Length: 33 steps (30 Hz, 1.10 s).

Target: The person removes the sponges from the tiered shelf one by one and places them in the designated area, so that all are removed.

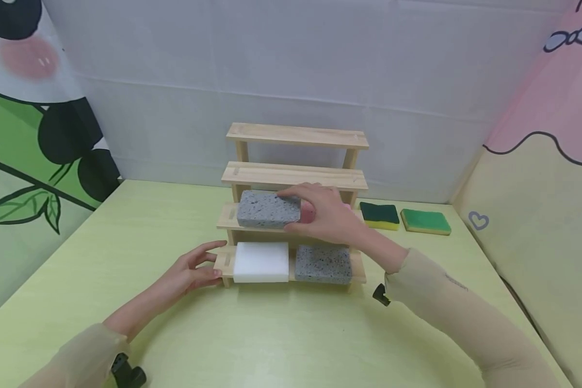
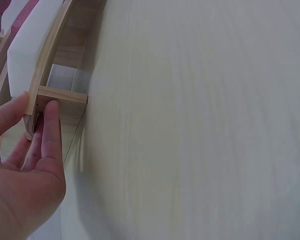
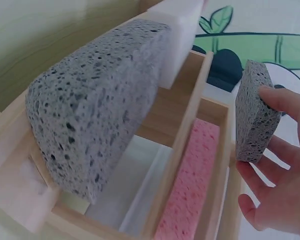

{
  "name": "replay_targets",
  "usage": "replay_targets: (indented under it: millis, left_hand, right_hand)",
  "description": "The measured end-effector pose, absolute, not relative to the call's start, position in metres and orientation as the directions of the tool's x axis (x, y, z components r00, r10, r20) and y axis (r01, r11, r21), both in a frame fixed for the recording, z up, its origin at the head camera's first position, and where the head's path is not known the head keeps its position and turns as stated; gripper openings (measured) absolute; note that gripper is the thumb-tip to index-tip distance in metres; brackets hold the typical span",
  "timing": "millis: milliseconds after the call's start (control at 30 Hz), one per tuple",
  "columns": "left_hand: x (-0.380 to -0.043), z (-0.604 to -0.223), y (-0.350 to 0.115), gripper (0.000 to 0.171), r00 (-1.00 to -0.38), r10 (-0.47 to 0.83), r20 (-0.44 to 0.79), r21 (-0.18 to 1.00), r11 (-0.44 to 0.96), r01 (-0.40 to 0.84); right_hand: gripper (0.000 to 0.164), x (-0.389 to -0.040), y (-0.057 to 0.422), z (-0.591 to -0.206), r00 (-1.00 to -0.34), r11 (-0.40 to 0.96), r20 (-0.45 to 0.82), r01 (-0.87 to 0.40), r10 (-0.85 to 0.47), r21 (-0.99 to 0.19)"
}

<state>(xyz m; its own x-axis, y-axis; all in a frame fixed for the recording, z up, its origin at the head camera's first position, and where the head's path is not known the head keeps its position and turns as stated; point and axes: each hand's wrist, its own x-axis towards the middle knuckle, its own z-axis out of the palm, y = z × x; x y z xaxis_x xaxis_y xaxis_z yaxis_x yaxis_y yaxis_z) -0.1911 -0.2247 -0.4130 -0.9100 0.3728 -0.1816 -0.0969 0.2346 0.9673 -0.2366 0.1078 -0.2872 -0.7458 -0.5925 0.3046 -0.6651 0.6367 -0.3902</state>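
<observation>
R hand (image 1: 324, 214) pinching grey block (image 1: 269, 209), L hand (image 1: 191, 272) gripping stand (image 1: 298, 134).
Stand is taking L hand's half-closed grip at lowest step's 9 o'clock end, thumb over, fingers under. Grey block is sitting at or over 2nd step up, toward 9 o'clock (contact: can't tell); R hand is partly closed, thumb & fingers spanning its 3 o'clock end. Prob. light, stiffish, rough, so not slippery; edges may crumble. Best hold = short end, gentle squeeze. White block (image 1: 261, 262) is lying at its 6 o'clock, dark grey block (image 1: 323, 264) approx. 4–5, pink sponge (image 3: 191, 175) 3, dark-green sponge (image 1: 379, 215) & green sponge (image 1: 425, 222) further out.
</observation>
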Motion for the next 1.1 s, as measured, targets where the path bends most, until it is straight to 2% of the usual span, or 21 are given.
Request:
replay_targets:
  millis: [300, 533, 833, 1100]
  left_hand:
    - [-0.190, -0.412, -0.225, 0.074, -0.911, 0.380, -0.162, 0.973, 0.217, -0.082]
    - [-0.191, -0.413, -0.225, 0.074, -0.913, 0.376, -0.160, 0.974, 0.212, -0.084]
    - [-0.189, -0.411, -0.225, 0.074, -0.911, 0.385, -0.145, 0.976, 0.205, -0.069]
    - [-0.191, -0.414, -0.225, 0.074, -0.913, 0.378, -0.156, 0.975, 0.209, -0.080]
  right_hand:
    - [0.064, -0.226, 0.145, -0.276, -0.793, 0.590, 0.352, -0.606, -0.497, -0.533]
    - [0.061, -0.221, 0.181, -0.276, -0.767, 0.552, 0.439, -0.642, -0.468, -0.532]
    - [0.067, -0.217, 0.224, -0.276, -0.795, 0.582, 0.470, -0.603, -0.383, -0.546]
    - [0.070, -0.214, 0.254, -0.275, -0.852, 0.615, 0.420, -0.519, -0.313, -0.593]
